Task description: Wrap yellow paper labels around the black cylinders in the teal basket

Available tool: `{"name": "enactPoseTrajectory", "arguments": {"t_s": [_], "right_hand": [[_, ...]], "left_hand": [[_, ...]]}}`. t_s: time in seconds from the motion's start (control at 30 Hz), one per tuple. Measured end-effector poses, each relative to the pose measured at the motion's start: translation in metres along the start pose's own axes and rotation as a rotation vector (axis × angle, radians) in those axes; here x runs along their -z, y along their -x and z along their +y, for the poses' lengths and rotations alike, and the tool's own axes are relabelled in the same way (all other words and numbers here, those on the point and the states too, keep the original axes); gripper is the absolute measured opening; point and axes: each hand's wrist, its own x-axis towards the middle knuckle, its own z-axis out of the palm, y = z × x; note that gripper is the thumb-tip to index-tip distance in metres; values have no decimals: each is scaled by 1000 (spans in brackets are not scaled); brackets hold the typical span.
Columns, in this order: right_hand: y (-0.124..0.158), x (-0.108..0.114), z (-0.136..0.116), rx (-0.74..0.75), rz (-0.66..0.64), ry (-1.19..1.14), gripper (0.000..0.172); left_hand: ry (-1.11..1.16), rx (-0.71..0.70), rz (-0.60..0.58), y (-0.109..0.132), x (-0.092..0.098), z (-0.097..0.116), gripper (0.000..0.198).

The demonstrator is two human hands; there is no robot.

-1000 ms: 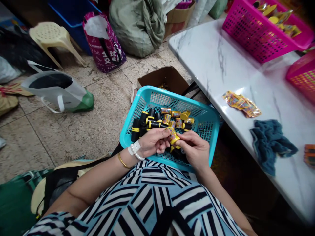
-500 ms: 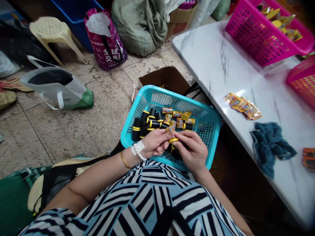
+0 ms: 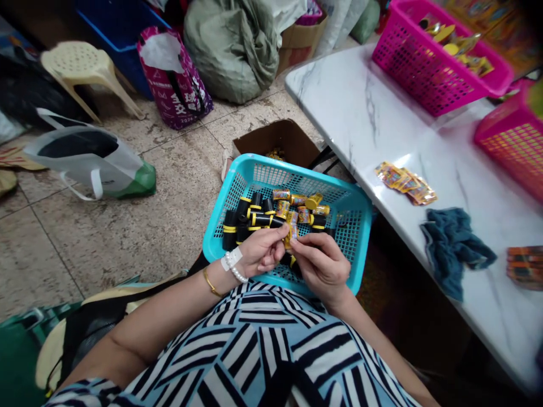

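Head view: both hands work over teal basket, just in front of the lap. Left hand pinches small tube between thumb and fingertips. Right hand closes on the same tube from the other side, fingertips at its colourful wrap. Tube sits between the two hands, just above the basket's near half. It is mostly hidden; only yellow-orange print shows.

Progress, as a judgement: a handful of wrapped tubes lie at the basket's far side. A bigger clump of black tubes with yellow bands is bare, so more is left than done.

Stack of foil labels lies on marble table, well apart from the hands, near blue cloth. Pink basket stands at the table's far end.
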Motion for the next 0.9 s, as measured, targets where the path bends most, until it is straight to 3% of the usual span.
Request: {"name": "enactPoseTrajectory", "arguments": {"t_s": [0.2,0.27,0.37,0.43,0.63,0.7,0.83,0.9], "right_hand": [[-13,13,-2,-183,-129,-110,23],[-19,24,6,-227,-46,-42,21],[-24,46,28,-235,146,217,32],[-24,63,42,-200,202,373,36],[-31,101,46,-119,321,650,18],[-38,96,39,-166,220,657,18],[-51,58,33,-385,-387,801,27],[-59,37,37,-529,-603,873,30]], "left_hand": [[-34,-8,-32,4,-2,-2,54],[-57,-34,-44,7,-3,-2,46],[-99,-75,-22,11,-3,-2,49],[-116,-82,-1,12,-2,-1,49],[-142,-88,25,10,2,-3,46],[-157,-83,25,9,3,-5,46],[-174,-93,55,9,3,-6,46],[-170,-103,83,11,1,-5,48]]}}
